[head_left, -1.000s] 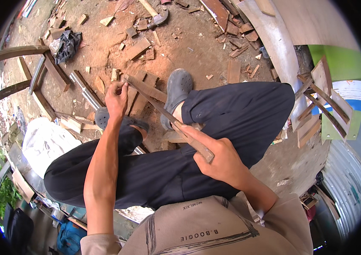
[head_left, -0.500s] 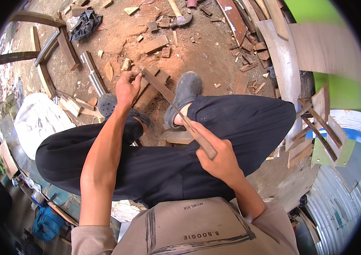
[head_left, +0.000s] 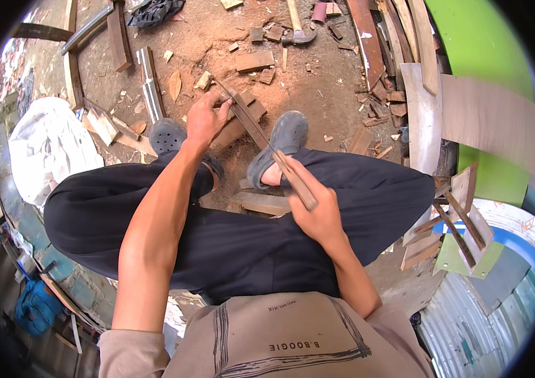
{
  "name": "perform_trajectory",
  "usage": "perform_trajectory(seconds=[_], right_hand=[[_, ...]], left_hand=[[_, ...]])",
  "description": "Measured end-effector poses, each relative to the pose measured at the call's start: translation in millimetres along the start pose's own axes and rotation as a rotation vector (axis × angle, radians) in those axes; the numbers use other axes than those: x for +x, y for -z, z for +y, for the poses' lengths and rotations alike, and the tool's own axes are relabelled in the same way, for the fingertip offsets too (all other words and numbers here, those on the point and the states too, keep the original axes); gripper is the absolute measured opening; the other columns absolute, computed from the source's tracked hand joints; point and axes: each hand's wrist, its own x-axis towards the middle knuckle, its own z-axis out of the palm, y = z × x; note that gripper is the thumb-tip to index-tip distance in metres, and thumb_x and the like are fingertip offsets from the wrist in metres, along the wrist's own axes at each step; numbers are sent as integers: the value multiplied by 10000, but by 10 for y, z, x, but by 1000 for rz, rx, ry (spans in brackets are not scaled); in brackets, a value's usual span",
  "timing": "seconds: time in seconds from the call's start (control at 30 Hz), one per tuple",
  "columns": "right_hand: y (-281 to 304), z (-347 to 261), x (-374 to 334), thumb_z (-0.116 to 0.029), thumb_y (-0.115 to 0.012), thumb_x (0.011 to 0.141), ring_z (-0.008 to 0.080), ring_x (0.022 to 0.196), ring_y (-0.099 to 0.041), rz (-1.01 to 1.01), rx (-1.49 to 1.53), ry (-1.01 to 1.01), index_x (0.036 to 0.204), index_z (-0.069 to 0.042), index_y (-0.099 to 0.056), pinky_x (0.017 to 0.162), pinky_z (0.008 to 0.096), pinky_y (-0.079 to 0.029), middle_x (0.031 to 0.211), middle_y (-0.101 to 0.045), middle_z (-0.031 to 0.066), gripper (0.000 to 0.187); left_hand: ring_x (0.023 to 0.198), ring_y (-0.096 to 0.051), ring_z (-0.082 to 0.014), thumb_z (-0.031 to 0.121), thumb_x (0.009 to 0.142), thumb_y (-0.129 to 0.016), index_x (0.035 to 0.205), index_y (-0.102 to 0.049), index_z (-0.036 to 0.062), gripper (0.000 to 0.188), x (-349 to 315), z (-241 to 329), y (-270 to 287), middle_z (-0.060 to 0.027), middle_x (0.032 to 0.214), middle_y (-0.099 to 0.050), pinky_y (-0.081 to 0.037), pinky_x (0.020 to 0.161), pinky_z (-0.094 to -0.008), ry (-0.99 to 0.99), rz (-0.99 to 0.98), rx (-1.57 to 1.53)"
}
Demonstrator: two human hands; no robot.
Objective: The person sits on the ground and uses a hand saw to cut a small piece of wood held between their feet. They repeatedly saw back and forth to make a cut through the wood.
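Observation:
A long, narrow, brownish blade (head_left: pixel 250 123) with a wooden handle (head_left: pixel 302 188) slants across the space between my knees, its tip far and left. I cannot make out its exact kind. My right hand (head_left: pixel 316 211) is closed round the handle, above my right thigh. At the far end, my left hand (head_left: pixel 207 120) has its fingers curled and its thumb and fingertips against the blade, a little short of the tip. Below the blade, wooden blocks (head_left: pixel 232 129) lie on the ground between my grey clogs (head_left: pixel 291 132); the hands and blade partly cover them.
A claw hammer (head_left: pixel 299 34) lies on the dirt ground among wood offcuts (head_left: pixel 255 61). Boards (head_left: pixel 422 120) lean along the right side, near a corrugated metal sheet (head_left: pixel 453 321). To the left are a white sack (head_left: pixel 53 148) and a wooden frame (head_left: pixel 73 69).
The blade and my right hand have moved forward, away from my body. My left hand now touches farther back from the blade's tip. The whole view has shifted slightly.

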Motion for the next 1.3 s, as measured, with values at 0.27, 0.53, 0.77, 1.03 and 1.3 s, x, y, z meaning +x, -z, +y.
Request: perform_trajectory(seconds=[0.27,0.53,0.77,1.03,1.3], right_hand=[[-330,393,541,-5,-550,824,268,799,-762,-21,23,-30,1388,-73,-591,710,346,-569,916,-718,234,569],[-521,231,483,-27,-567,828,219,823,-743,-22,-27,-46,1463,-109,-526,762,331,-550,1018,-723,229,641],[-453,136,236,-30,-567,830,187,838,-704,-17,-34,-29,1480,-79,-498,804,316,-541,1127,-720,198,656],[-498,27,254,-36,-557,831,152,725,-686,-36,-80,-56,1493,-75,-491,725,307,-549,854,-716,142,666],[-549,-242,266,-7,-542,837,170,1005,-648,-51,-29,-150,1440,-32,-549,910,290,-498,1206,-684,141,603]], left_hand=[[894,-686,-381,262,898,-729,975,-746,40,235,-29,-43,-74,-190,938,-697,-528,781,-443,-61,91,-41],[929,-687,-379,219,880,-723,921,-738,35,189,-1,-51,-85,-181,967,-717,-542,844,-437,-74,164,-45],[1047,-652,-382,239,865,-739,1115,-665,47,324,-125,-205,-376,-208,1155,-657,-517,918,-435,-29,241,-142],[1220,-612,-373,314,743,-881,1433,-448,-16,879,-146,-188,-629,-241,1366,-595,-475,1048,-442,363,-160,-368],[1197,-618,-386,370,733,-890,1378,-520,-10,835,-166,-383,-644,-255,1271,-651,-474,1031,-433,312,-158,-436]])
